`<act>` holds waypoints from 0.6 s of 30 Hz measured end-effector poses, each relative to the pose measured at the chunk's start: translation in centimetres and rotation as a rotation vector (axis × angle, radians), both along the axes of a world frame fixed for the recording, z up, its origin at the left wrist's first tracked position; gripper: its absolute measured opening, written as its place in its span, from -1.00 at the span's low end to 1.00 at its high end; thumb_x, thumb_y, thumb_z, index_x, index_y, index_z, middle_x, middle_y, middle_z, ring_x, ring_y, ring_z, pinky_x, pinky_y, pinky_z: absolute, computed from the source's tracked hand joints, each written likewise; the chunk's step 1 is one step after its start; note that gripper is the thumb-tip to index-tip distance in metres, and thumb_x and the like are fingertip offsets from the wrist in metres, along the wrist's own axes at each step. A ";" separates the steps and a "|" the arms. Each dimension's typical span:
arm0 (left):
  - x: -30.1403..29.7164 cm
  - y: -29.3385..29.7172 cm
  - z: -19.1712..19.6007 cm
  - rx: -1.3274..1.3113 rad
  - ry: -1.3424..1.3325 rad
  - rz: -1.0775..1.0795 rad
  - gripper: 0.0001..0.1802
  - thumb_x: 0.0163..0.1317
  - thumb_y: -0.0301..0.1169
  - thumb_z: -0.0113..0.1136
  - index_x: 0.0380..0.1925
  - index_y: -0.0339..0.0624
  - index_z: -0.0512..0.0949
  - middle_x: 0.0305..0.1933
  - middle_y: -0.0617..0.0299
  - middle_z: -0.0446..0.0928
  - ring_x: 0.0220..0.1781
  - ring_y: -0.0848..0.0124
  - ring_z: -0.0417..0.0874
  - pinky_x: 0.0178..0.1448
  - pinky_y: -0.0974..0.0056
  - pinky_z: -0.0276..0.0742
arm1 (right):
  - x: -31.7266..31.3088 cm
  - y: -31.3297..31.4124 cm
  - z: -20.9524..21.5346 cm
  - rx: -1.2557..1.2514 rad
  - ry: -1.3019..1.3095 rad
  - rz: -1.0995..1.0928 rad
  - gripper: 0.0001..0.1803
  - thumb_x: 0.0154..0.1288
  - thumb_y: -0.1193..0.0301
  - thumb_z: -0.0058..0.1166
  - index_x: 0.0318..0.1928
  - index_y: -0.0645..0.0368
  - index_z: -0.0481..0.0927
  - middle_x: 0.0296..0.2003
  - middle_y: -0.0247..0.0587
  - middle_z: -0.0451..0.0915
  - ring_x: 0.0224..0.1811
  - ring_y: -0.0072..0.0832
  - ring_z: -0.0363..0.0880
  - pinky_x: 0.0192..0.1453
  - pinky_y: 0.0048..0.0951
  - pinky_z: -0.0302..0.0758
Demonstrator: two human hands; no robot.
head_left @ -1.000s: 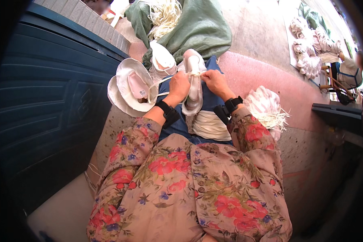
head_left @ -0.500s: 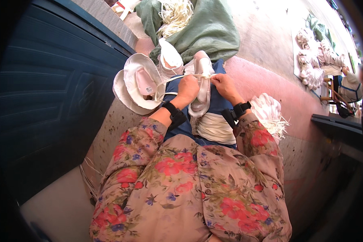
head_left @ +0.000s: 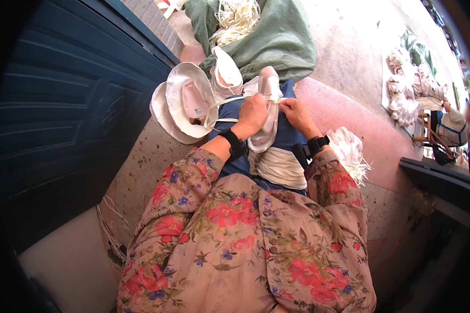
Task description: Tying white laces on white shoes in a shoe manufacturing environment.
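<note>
A pale pink and white sneaker (head_left: 269, 83) lies lengthwise across my lap, toe pointing away. My left hand (head_left: 252, 116) is closed at its left side, pinching a cream shoelace (head_left: 212, 110) that loops out to the left. My right hand (head_left: 300, 116) pinches the lace's other part at the shoe's right edge, thumb and fingers together. The lace crosses the shoe's upper between my hands. A thick bundle of cream laces (head_left: 282, 168) rests on my lap below the shoe. Black bands with small devices circle both wrists.
Left of my knees sit white round-brimmed pieces (head_left: 173, 112) and another white shoe (head_left: 226, 73). Ahead, loose laces (head_left: 236, 21) lie on a green sack (head_left: 282, 44). White shoes (head_left: 344, 146) are stacked at my right. A blue panel (head_left: 78, 115) stands left; another person (head_left: 453, 117) sits far right near piled shoes (head_left: 402, 99).
The whole view has shifted slightly, moving the scene a little rightward. Both hands keep their pinch on the lace, and the right hand sits slightly closer to the shoe.
</note>
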State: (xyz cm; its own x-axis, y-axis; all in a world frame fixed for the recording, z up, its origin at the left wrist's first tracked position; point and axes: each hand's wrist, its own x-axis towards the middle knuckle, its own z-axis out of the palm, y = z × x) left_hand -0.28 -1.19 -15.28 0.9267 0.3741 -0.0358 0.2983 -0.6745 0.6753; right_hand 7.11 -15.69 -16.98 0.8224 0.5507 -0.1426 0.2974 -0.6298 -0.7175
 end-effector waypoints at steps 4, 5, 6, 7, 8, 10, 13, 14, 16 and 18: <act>0.3 0.1 1.1 0.061 0.032 -0.089 -0.73 0.13 -0.29 -0.05 -0.53 -0.29 0.47 -0.52 -0.09 0.49 -0.43 -0.03 0.51 -0.38 0.04 0.41 | 0.0 0.2 0.3 -0.020 0.035 -0.009 -0.78 0.08 0.26 -0.02 -0.44 0.10 0.59 -0.51 -0.08 0.54 -0.41 -0.15 0.52 -0.30 -0.25 0.41; 0.4 0.2 1.4 0.064 0.051 -0.087 -0.73 0.11 -0.26 -0.02 -0.54 -0.25 0.50 -0.50 -0.03 0.50 -0.41 0.00 0.51 -0.35 0.06 0.41 | 0.0 0.3 0.5 -0.054 0.049 -0.033 -0.78 0.08 0.26 -0.03 -0.44 0.11 0.59 -0.50 -0.07 0.54 -0.40 -0.12 0.51 -0.28 -0.23 0.40; 0.3 0.3 1.7 0.072 0.063 -0.087 -0.73 0.11 -0.26 -0.02 -0.54 -0.25 0.50 -0.50 -0.03 0.50 -0.41 0.00 0.51 -0.35 0.06 0.41 | -0.1 0.4 0.7 -0.034 0.042 -0.032 -0.78 0.08 0.26 -0.03 -0.44 0.11 0.59 -0.50 -0.07 0.54 -0.40 -0.12 0.51 -0.28 -0.23 0.40; 0.0 0.4 2.0 0.176 -0.030 -0.103 -0.73 0.09 -0.25 0.00 -0.56 -0.24 0.51 -0.50 -0.02 0.50 -0.40 0.03 0.50 -0.32 0.08 0.40 | -0.2 0.5 0.9 -0.086 -0.044 0.024 -0.77 0.08 0.25 -0.03 -0.43 0.10 0.60 -0.49 -0.05 0.54 -0.37 -0.09 0.49 -0.26 -0.20 0.40; -0.3 0.4 2.3 0.273 -0.102 -0.121 -0.73 0.08 -0.25 0.02 -0.57 -0.22 0.52 -0.50 0.00 0.50 -0.40 0.06 0.48 -0.29 0.09 0.39 | -0.4 0.6 1.1 -0.182 -0.126 0.058 -0.77 0.08 0.24 -0.04 -0.42 0.09 0.60 -0.48 -0.03 0.54 -0.35 -0.06 0.48 -0.24 -0.16 0.39; -1.1 0.1 2.7 0.291 -0.060 -0.127 -0.76 0.01 -0.25 0.10 -0.55 -0.23 0.52 -0.46 0.04 0.51 -0.33 0.12 0.46 -0.24 0.12 0.35 | -0.8 0.4 1.5 -0.186 -0.071 0.107 -0.75 0.08 0.22 -0.02 -0.41 0.11 0.60 -0.44 -0.02 0.53 -0.30 -0.06 0.44 -0.22 -0.14 0.37; -1.9 -0.4 2.8 0.361 -0.035 -0.179 -0.75 0.00 -0.26 0.10 -0.45 -0.23 0.51 -0.38 0.07 0.51 -0.27 0.13 0.45 -0.23 0.12 0.36 | -1.4 -0.2 1.8 -0.153 -0.298 0.070 -0.73 0.01 0.22 0.04 -0.46 0.17 0.59 -0.39 -0.07 0.50 -0.26 -0.15 0.42 -0.22 -0.18 0.37; -1.9 -0.5 2.7 0.359 -0.018 -0.163 -0.75 0.00 -0.28 0.09 -0.40 -0.23 0.51 -0.36 0.08 0.51 -0.25 0.13 0.44 -0.22 0.12 0.36 | -1.3 -0.4 1.7 -0.153 -0.295 0.063 -0.73 0.01 0.22 0.04 -0.46 0.17 0.59 -0.39 -0.07 0.50 -0.26 -0.15 0.42 -0.22 -0.18 0.37; -1.6 -0.5 2.3 0.362 -0.001 -0.154 -0.75 0.00 -0.29 0.09 -0.35 -0.22 0.50 -0.34 0.09 0.50 -0.23 0.13 0.44 -0.21 0.13 0.37 | -1.1 -0.5 1.3 -0.208 -0.317 0.093 -0.75 -0.01 0.26 0.01 -0.46 0.19 0.58 -0.41 -0.05 0.50 -0.27 -0.14 0.43 -0.24 -0.16 0.38; -1.4 -0.2 1.7 0.303 -0.033 -0.169 -0.81 0.05 -0.33 0.01 -0.39 -0.18 0.51 -0.29 0.15 0.51 -0.17 0.18 0.44 -0.23 0.09 0.38 | -0.8 -0.4 0.7 -0.246 -0.311 0.094 -0.76 -0.01 0.30 -0.02 -0.46 0.21 0.58 -0.41 -0.03 0.50 -0.26 -0.12 0.43 -0.24 -0.13 0.38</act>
